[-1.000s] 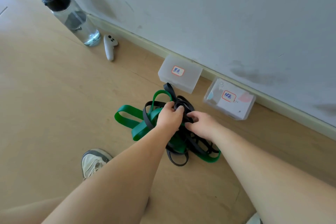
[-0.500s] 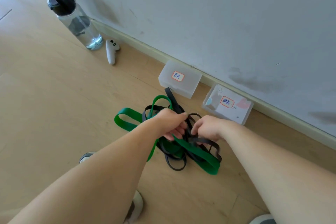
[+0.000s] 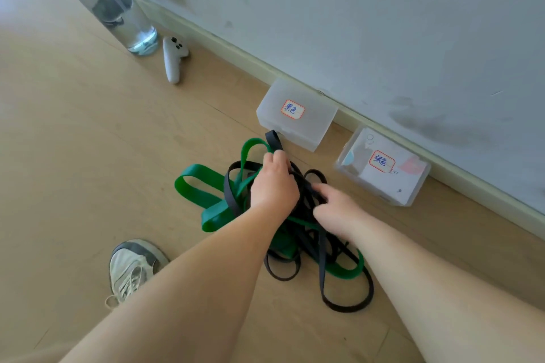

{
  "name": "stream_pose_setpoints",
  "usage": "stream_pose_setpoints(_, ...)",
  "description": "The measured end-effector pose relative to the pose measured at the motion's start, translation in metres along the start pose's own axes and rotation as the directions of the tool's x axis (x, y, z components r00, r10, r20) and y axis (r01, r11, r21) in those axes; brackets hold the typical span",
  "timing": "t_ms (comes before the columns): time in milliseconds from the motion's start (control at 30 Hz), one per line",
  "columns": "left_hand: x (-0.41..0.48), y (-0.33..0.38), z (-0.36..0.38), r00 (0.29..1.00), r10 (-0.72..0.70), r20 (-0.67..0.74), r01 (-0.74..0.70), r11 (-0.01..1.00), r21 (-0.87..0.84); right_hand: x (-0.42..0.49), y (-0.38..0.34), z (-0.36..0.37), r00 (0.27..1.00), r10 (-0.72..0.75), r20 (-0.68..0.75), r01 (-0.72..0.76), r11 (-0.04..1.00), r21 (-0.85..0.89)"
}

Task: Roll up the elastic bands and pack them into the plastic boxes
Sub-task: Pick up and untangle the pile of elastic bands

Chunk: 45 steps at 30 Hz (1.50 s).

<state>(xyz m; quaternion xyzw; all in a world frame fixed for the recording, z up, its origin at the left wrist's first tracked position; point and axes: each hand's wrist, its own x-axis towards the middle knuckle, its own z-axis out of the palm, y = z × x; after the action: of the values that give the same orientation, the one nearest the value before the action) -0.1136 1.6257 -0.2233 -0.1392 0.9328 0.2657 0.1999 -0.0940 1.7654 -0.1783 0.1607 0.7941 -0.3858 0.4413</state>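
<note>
Currently left hand (image 3: 275, 183) is knuckles-up at the top of the tangle, fingers curled down over a strand of the black bands (image 3: 323, 262), so it has a grip. Right hand (image 3: 336, 209) sits just beside it with its fingers pushed in among the black strands. It is blurred, and I cannot tell whether it pinches anything or only touches. Under and around both hands the black bands are threaded through the green bands (image 3: 200, 186) in one heap on the floor, nothing rolled yet. Main risk, as I judge it: a straight pull on one black strand drags the green loops along and tightens the crossings instead of freeing them. A stretched band that slips from the fingers could also snap back. Loops trailing below the right forearm may catch on the arm during a lift. Just beyond the left hand, one black end lies against the box marked black (image 3: 318, 115), so a tug could shove that box. The box marked green (image 3: 410, 186) lies beyond the right hand. Both lids look closed, so a rolled band may uncoil while a hand opens one. Shoe (image 3: 135, 268) sits beside the left forearm, near enough to the green loops to step on one. Bottle (image 3: 115, 6) and controller (image 3: 174, 59) stand well off, beyond and left of the left hand.
</note>
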Motion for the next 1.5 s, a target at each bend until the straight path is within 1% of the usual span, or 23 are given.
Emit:
stream_pose_setpoints(67, 0.014, -0.004, -0.005, 0.999, -0.004, 0.04, 0.004, 1.0, 0.022, 0.008, 0.0, 0.0, 0.999, 0.004, -0.053, -0.002, 0.999, 0.032)
stream_pose_setpoints(100, 0.02, -0.005, -0.01, 0.997, -0.029, 0.072, 0.03, 0.999, -0.015, 0.011, -0.002, -0.002, 0.996, 0.014, -0.094, -0.009, 0.998, 0.055)
stream_pose_setpoints(133, 0.025, -0.005, -0.014, 0.99, -0.081, 0.119, 0.096, 0.987, -0.13, 0.014, -0.005, -0.004, 0.992, 0.021, -0.122, -0.012, 0.997, 0.074)
stream_pose_setpoints(200, 0.031, -0.002, -0.02, 0.956, -0.18, 0.231, 0.269, 0.853, -0.448, 0.019, -0.011, -0.006, 0.989, 0.01, -0.146, -0.001, 0.998, 0.064)
stream_pose_setpoints(233, 0.03, 0.0, -0.022, 0.942, -0.205, 0.267, 0.323, 0.772, -0.548, 0.021, -0.012, -0.006, 0.986, -0.002, -0.164, 0.009, 0.999, 0.039)
stream_pose_setpoints(300, 0.03, 0.002, -0.022, 0.942, -0.208, 0.263, 0.331, 0.709, -0.623, 0.022, -0.013, -0.007, 0.977, -0.025, -0.21, 0.027, 1.0, 0.007)
stream_pose_setpoints(400, 0.029, 0.005, -0.02, 0.965, -0.144, 0.22, 0.251, 0.755, -0.605, 0.025, -0.013, -0.007, 0.971, -0.064, -0.232, 0.062, 0.998, -0.014)
stream_pose_setpoints(467, 0.027, 0.01, -0.02, 0.985, -0.123, 0.121, 0.169, 0.826, -0.538, 0.026, -0.015, -0.007, 0.947, -0.092, -0.308, 0.086, 0.996, -0.031)
stream_pose_setpoints(567, 0.015, 0.024, -0.03, 0.984, -0.172, -0.043, 0.134, 0.882, -0.452, 0.025, -0.025, -0.009, 0.901, -0.16, -0.404, 0.158, 0.987, -0.039)
stream_pose_setpoints(633, 0.004, 0.033, -0.038, 0.996, -0.079, -0.048, 0.053, 0.912, -0.408, 0.025, -0.04, -0.016, 0.913, -0.144, -0.382, 0.203, 0.972, 0.119)
stream_pose_setpoints(700, -0.008, 0.042, -0.05, 0.998, 0.057, -0.03, -0.063, 0.937, -0.344, 0.02, -0.057, -0.027, 0.937, -0.089, -0.338, 0.197, 0.934, 0.299)
stream_pose_setpoints(800, -0.02, 0.053, -0.078, 0.988, 0.147, -0.036, -0.151, 0.948, -0.279, 0.005, -0.074, -0.042, 0.941, -0.094, -0.325, 0.211, 0.914, 0.346)
stream_pose_setpoints(867, -0.027, 0.062, -0.103, 0.992, 0.12, -0.026, -0.122, 0.933, -0.34, -0.013, -0.085, -0.049, 0.906, -0.138, -0.4, 0.278, 0.908, 0.315)
stream_pose_setpoints(933, -0.035, 0.07, -0.13, 0.999, 0.033, 0.021, -0.019, 0.87, -0.493, -0.037, -0.1, -0.054, 0.833, -0.204, -0.514, 0.362, 0.903, 0.229)
stream_pose_setpoints(967, -0.041, 0.074, -0.144, 0.996, -0.008, 0.086, 0.055, 0.828, -0.558, -0.05, -0.108, -0.057, 0.798, -0.241, -0.553, 0.395, 0.902, 0.177)
stream_pose_setpoints(1033, -0.057, 0.084, -0.17, 0.968, -0.043, 0.246, 0.186, 0.782, -0.595, -0.078, -0.121, -0.063, 0.787, -0.325, -0.525, 0.443, 0.889, 0.113)
stream_pose_setpoints(1100, -0.074, 0.094, -0.195, 0.943, 0.003, 0.332, 0.201, 0.791, -0.577, -0.105, -0.133, -0.066, 0.824, -0.38, -0.42, 0.463, 0.879, 0.114)
stream_pose_setpoints(1167, -0.088, 0.106, -0.22, 0.938, 0.086, 0.335, 0.118, 0.83, -0.545, -0.138, -0.145, -0.07, 0.807, -0.424, -0.411, 0.488, 0.87, 0.061)
stream_pose_setpoints(1233, -0.107, 0.12, -0.245, 0.933, 0.171, 0.316, 0.02, 0.853, -0.522, -0.174, -0.153, -0.078, 0.748, -0.463, -0.475, 0.522, 0.853, -0.009)
stream_pose_setpoints(1300, -0.127, 0.135, -0.269, 0.931, 0.23, 0.284, -0.064, 0.867, -0.494, -0.211, -0.155, -0.087, 0.687, -0.472, -0.553, 0.57, 0.821, 0.008)
stream_pose_setpoints(1367, -0.149, 0.148, -0.286, 0.927, 0.324, 0.191, -0.24, 0.9, -0.363, -0.25, -0.153, -0.094, 0.633, -0.466, -0.618, 0.628, 0.776, 0.057)
stream_pose_setpoints(1433, -0.172, 0.155, -0.293, 0.892, 0.444, 0.083, -0.427, 0.889, -0.167, -0.28, -0.148, -0.097, 0.608, -0.458, -0.648, 0.665, 0.74, 0.1)
stream_pose_setpoints(1500, -0.187, 0.156, -0.292, 0.858, 0.512, 0.03, -0.506, 0.855, -0.108, -0.296, -0.14, -0.097, 0.61, -0.439, -0.66, 0.672, 0.728, 0.137)
